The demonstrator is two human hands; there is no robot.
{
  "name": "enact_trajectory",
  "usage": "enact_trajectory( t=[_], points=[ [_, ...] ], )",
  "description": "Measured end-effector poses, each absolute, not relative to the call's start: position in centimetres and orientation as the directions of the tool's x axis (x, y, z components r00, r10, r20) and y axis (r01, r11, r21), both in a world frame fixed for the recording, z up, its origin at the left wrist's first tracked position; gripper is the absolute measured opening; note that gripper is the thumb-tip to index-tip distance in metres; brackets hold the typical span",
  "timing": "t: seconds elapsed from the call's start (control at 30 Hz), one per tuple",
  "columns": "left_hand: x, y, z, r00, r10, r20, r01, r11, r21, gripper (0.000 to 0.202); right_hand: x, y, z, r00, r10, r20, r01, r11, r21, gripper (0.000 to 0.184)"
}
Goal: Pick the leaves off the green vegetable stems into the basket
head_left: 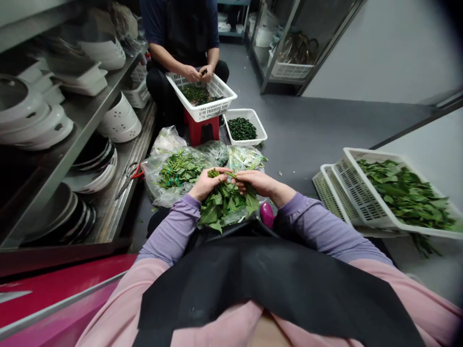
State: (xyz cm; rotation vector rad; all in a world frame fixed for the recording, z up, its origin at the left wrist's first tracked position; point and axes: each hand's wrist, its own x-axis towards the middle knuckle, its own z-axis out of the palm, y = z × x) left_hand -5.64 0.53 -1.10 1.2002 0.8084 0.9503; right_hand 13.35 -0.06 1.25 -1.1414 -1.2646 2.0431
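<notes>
Both my hands meet over my lap at a bunch of leafy greens (224, 200), whose broad leaves hang down below the fingers. My left hand (210, 183) is closed round the stems, their cut ends showing above its thumb. My right hand (255, 180) pinches stems at the bunch's other side, its fingertips close to the left ones. Just beyond lies an open plastic bag (150, 178) with more leafy stems (181, 168) in it. Another bag of pale-stemmed greens (246, 158) sits behind my right hand.
Stacked white baskets (347, 168) at right hold picked leaves (408, 193). Opposite, a person (181, 29) works over a white basket (202, 113) on a red stool (202, 130). Green chillies (241, 129) fill a small basket. Red-handled scissors (130, 176) lie by the left shelf (108, 202), which holds dishes.
</notes>
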Motion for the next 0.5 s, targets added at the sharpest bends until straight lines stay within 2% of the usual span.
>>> enact_trajectory(
  t=[0.1, 0.2, 0.27, 0.37, 0.43, 0.5],
  points=[
    [-5.7, 0.5, -0.9, 0.396, 0.918, -0.006, -0.148, 0.070, 0.986, 0.039, 13.2, 0.0, 1.3, -0.474, 0.798, -0.373, 0.095, -0.375, -0.922, 0.017],
    [-5.5, 0.5, -1.0, 0.298, 0.955, 0.017, -0.109, 0.017, 0.994, 0.031, 12.7, 0.0, 1.4, -0.486, 0.806, -0.339, 0.221, -0.262, -0.939, 0.019],
    [-5.4, 0.6, -1.2, 0.219, 0.975, 0.031, -0.071, -0.016, 0.997, 0.027, 12.2, -0.1, 1.6, -0.481, 0.835, -0.268, 0.367, -0.086, -0.926, 0.020],
    [-5.3, 0.7, -1.4, 0.204, 0.979, 0.025, -0.077, -0.010, 0.997, 0.026, 11.5, -0.5, 1.9, -0.492, 0.865, -0.096, 0.561, 0.231, -0.795, 0.020],
    [-5.6, 0.9, -1.5, 0.213, 0.977, -0.002, -0.145, 0.034, 0.989, 0.026, 11.2, -0.9, 2.0, -0.617, 0.783, -0.077, 0.552, 0.361, -0.752, 0.020],
    [-6.0, 1.1, -1.4, 0.174, 0.984, -0.044, -0.237, 0.086, 0.968, 0.027, 11.2, -1.0, 2.0, -0.731, 0.672, -0.119, 0.471, 0.371, -0.800, 0.017]
  ],
)
